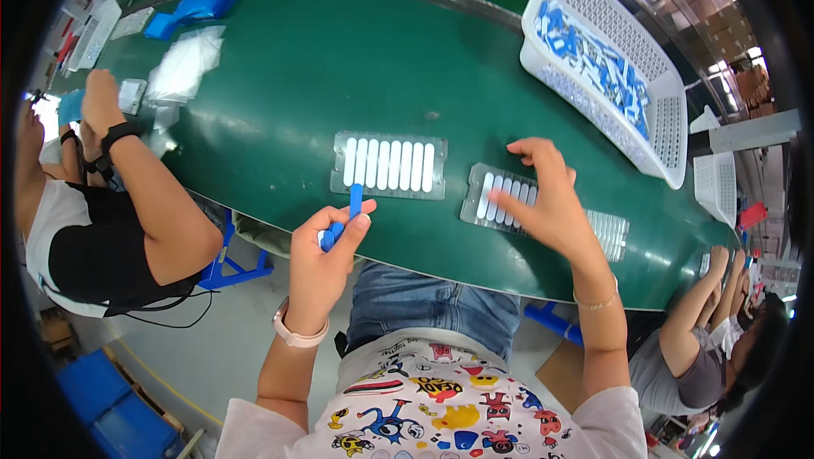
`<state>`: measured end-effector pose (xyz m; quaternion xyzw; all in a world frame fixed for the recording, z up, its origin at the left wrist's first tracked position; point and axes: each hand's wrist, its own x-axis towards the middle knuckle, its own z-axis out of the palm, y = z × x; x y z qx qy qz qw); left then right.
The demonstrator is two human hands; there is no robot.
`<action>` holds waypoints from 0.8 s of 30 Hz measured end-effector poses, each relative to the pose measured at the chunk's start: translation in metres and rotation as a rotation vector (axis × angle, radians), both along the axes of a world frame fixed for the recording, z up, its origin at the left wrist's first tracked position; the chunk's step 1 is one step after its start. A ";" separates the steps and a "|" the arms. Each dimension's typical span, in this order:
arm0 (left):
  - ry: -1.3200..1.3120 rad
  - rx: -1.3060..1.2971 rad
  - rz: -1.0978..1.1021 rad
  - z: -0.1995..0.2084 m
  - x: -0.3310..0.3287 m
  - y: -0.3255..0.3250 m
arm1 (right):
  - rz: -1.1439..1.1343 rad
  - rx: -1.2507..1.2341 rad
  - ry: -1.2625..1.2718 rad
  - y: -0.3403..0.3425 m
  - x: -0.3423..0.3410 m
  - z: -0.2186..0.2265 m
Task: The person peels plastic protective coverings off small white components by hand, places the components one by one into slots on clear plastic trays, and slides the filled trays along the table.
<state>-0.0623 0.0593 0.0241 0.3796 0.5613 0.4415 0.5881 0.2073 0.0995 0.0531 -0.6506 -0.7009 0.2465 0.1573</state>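
Between the thumb and fingers of my left hand point(326, 243) are several small blue sticks; one long blue stick point(356, 201) points up toward a clear plastic tray point(339, 179). White rounded strips point(384, 164) lie side by side in that tray. Farther right, my right hand point(549, 200) hovers over a second clear tray point(469, 205), its thumb and fingers apart and nothing visible between them. This tray also bears a row of white strips point(487, 196), partly hidden by my hand. A third clear, ribbed tray point(609, 234) adjoins it beyond my wrist.
At the back right stands a white perforated basket point(543, 61) heaped with blue and white pieces point(598, 65). Clear plastic sheets point(182, 65) and a blue bag point(203, 3) lie at the far left. People sit on both sides, one arm point(157, 179) reaching over the left end of the green table point(297, 77).
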 end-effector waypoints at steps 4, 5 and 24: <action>-0.130 -0.107 0.006 0.007 -0.013 0.018 | 0.201 0.099 -0.090 -0.026 0.005 0.014; -0.132 -0.115 0.016 0.010 -0.017 0.019 | 0.187 0.048 -0.161 -0.026 0.003 0.014; 0.221 0.244 0.158 -0.007 -0.052 -0.006 | 0.414 0.448 -0.058 0.032 -0.065 -0.018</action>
